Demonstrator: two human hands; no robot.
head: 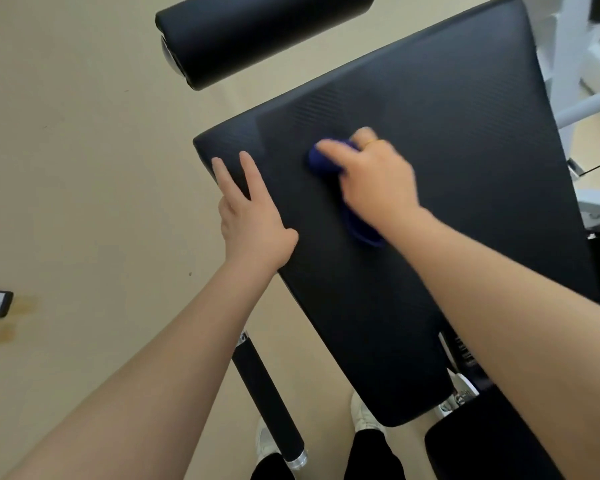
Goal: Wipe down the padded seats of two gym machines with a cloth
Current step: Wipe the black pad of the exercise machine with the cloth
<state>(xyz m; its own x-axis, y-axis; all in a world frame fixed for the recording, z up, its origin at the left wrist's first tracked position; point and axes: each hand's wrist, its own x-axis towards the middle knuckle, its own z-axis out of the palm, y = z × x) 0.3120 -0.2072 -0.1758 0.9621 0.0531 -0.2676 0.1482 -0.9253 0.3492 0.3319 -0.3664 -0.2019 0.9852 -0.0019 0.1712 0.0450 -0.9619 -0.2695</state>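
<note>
Right hand has its fingers curled over a bunched blue cloth, pressing it onto the black padded seat; the rest of the cloth trails back under the wrist. Left hand lies flat on the seat's near edge, fingers straight and released, just beside the cloth. A black roller pad sits beyond the fingertips.

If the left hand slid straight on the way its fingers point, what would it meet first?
Probably nothing on the pad: the left hand would pass the black padded seat edge; the black foam roller lies beyond, depth unclear.
</note>
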